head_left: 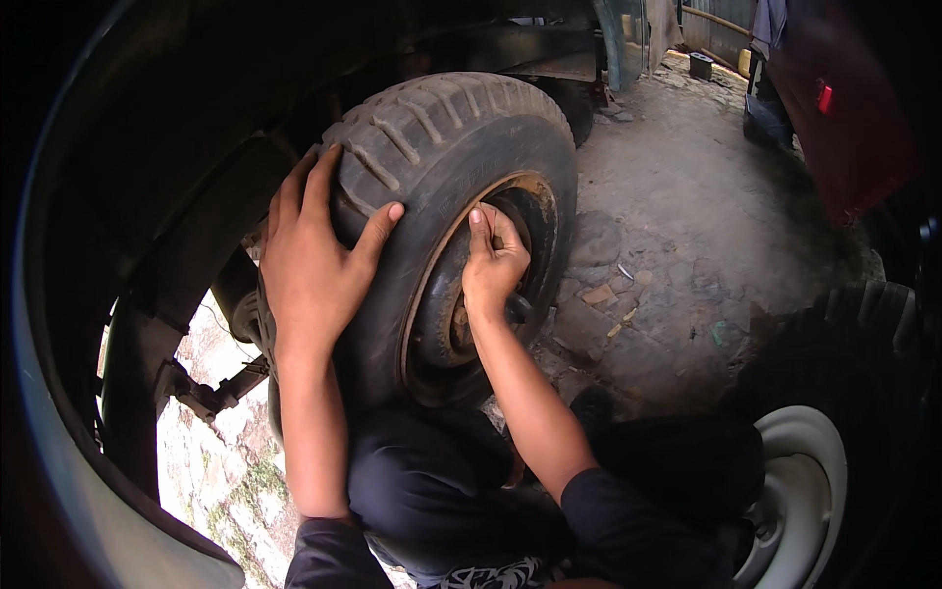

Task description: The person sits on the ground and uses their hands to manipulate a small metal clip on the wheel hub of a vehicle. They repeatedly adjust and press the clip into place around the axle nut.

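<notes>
A large black tire [461,147] with deep tread blocks stands upright in front of me, under the dark wheel arch. Its rusty wheel rim [424,324] faces right. My left hand [319,231] lies with fingers spread on the tread and the sidewall edge, holding nothing. At the upper part of the rim is my right hand [496,260], its fingers curled and the thumb pressed to the rim's edge. The fingers reach inside the rim lip, and whether anything else is pinched there I cannot make out.
A vehicle fender [49,393] curves along the left. At lower right lies another tire with a pale wheel rim [800,491]. Stones and small scraps litter the dirt floor [677,196]. A dark red panel [844,118] stands at upper right, and a small black box [701,66] sits behind.
</notes>
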Demonstrator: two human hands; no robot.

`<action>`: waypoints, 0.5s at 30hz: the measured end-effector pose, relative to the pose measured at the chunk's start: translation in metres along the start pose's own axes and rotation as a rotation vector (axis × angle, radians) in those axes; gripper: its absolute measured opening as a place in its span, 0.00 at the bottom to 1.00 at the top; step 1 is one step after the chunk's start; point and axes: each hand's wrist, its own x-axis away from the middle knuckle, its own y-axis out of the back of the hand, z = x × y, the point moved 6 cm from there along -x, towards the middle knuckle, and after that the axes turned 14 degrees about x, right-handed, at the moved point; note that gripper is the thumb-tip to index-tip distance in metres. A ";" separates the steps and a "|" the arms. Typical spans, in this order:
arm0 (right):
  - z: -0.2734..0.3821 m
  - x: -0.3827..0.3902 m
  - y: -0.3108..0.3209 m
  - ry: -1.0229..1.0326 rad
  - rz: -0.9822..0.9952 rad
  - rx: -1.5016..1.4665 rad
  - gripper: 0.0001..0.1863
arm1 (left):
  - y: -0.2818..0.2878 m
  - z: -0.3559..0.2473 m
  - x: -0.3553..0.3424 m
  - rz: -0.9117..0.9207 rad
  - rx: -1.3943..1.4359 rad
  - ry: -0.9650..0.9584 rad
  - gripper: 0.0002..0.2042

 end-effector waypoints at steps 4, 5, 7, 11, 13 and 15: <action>-0.007 -0.013 0.004 -0.107 0.005 -0.045 0.15 | -0.001 0.000 0.000 -0.016 0.007 -0.018 0.38; -0.005 -0.007 0.002 -0.093 0.009 -0.028 0.15 | 0.000 0.000 0.000 -0.014 0.004 -0.019 0.38; -0.001 0.001 -0.001 -0.067 0.016 0.006 0.16 | 0.001 0.000 0.000 -0.011 -0.001 -0.020 0.38; -0.002 -0.010 0.000 -0.098 -0.009 -0.062 0.15 | 0.001 -0.001 0.000 -0.018 -0.033 -0.029 0.39; -0.004 0.000 -0.003 -0.078 -0.019 -0.070 0.15 | -0.001 0.000 0.001 -0.021 -0.022 -0.035 0.39; -0.004 0.003 -0.004 -0.004 -0.045 0.050 0.15 | 0.001 -0.002 0.000 -0.008 -0.002 -0.011 0.38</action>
